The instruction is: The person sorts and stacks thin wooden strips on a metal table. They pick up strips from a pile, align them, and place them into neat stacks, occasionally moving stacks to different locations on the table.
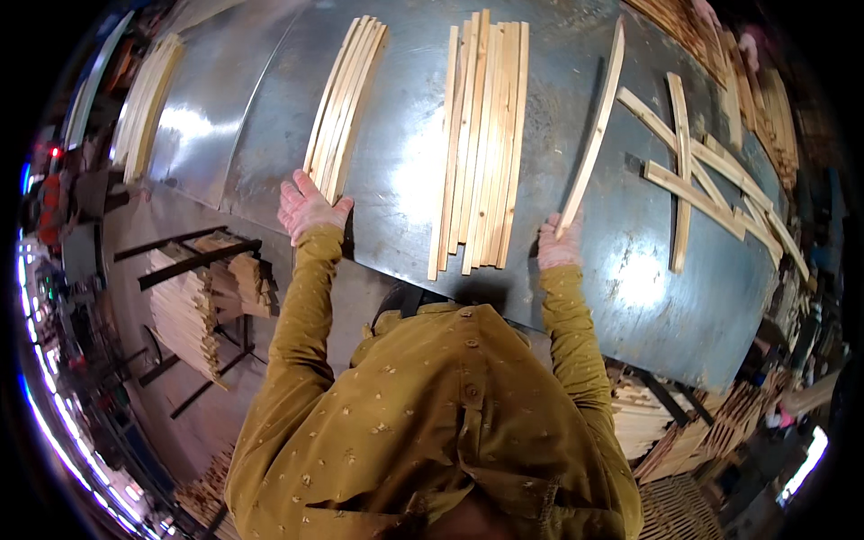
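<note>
My left hand [307, 209] rests flat, fingers spread, on the near end of a small stack of thin wooden slats [346, 103] lying on a grey metal table [405, 171]. My right hand [560, 243] grips the near end of a single long wooden slat [596, 135], which angles up and away over the table. Between my hands lies a wider bundle of slats [483, 139], side by side. Both sleeves are mustard yellow.
Loose slats [706, 175] lie crossed in a heap at the table's right. More slats sit along the far right edge [765, 108] and far left [148, 99]. Stacks of wood pieces stand on a rack [193, 301] at lower left and under the table's right side [684, 423].
</note>
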`<state>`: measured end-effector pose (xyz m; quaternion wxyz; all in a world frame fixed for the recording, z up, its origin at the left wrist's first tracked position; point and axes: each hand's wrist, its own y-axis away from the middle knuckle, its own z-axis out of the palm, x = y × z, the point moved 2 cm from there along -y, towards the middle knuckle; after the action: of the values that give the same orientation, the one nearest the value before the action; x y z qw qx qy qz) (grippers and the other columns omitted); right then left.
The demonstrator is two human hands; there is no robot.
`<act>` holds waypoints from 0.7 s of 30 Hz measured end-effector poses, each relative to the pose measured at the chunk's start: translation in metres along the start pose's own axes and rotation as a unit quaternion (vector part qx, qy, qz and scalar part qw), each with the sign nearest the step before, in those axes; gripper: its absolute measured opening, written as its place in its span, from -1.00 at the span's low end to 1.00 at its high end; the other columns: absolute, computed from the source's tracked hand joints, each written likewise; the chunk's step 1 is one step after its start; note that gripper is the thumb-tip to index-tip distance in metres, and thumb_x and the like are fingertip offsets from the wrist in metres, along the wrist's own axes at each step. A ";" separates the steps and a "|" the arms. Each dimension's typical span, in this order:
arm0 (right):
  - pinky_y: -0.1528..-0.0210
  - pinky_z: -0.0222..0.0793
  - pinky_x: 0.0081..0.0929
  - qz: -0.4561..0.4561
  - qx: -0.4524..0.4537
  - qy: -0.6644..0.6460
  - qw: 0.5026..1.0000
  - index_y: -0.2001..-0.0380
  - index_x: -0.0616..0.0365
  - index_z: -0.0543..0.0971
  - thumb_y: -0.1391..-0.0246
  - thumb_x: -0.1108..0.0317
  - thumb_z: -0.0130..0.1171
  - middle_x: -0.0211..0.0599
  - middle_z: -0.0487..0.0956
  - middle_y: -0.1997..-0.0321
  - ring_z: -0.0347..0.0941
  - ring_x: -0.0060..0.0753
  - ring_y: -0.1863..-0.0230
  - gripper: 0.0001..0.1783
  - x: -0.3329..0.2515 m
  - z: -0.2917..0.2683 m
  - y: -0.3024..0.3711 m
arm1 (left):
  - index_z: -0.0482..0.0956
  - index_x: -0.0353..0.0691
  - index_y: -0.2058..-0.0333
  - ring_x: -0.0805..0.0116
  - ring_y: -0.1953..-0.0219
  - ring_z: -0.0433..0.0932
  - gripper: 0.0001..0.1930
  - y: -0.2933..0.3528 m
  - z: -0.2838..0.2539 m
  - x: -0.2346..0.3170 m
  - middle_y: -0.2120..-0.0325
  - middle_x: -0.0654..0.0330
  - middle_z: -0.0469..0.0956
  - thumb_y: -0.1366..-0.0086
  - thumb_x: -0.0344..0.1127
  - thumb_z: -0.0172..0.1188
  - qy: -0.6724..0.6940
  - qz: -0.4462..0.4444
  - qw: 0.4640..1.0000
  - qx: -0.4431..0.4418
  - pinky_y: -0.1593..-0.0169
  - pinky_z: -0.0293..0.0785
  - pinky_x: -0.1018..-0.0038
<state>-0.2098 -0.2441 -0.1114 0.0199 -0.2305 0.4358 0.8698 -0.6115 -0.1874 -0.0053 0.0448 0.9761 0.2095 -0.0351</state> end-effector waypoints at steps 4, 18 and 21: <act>0.31 0.45 -0.60 -0.196 0.004 0.384 0.902 -0.40 0.01 0.15 -0.14 0.22 0.29 -0.36 0.47 0.25 0.42 -0.49 0.31 -0.18 0.020 -0.007 0.016 | 0.10 -0.40 -0.32 -0.10 -0.30 0.25 -0.03 0.005 0.011 0.052 -0.24 -0.18 0.27 -0.06 -0.11 0.43 0.262 0.199 0.944 -0.004 -0.39 0.10 0.23; -0.05 0.46 -0.42 -0.012 -0.026 0.298 0.954 -0.39 0.11 0.09 0.02 0.52 0.34 -0.14 0.44 -0.15 0.43 -0.31 -0.07 -0.06 0.082 0.061 0.060 | -0.05 -0.32 -0.38 -0.15 -0.40 -0.01 -0.01 0.013 -0.002 0.122 -0.34 -0.20 0.05 -0.18 0.13 0.23 0.200 0.320 0.922 -0.091 -0.42 -0.06 0.09; -0.04 0.46 -0.39 -0.102 -0.066 0.367 0.922 -0.36 0.19 0.11 -0.03 0.38 0.33 -0.12 0.50 -0.09 0.47 -0.30 -0.03 -0.12 0.075 0.017 0.039 | 0.17 -0.32 -0.29 -0.16 -0.31 0.14 -0.13 0.021 0.001 0.127 -0.24 -0.16 0.20 -0.15 0.09 0.25 0.264 0.453 0.851 0.034 -0.36 0.00 -0.06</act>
<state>-0.2925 -0.2674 -0.1044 -0.0679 -0.5777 0.3285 0.7441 -0.4873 -0.1547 -0.0158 -0.0344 0.9362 -0.2532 0.2412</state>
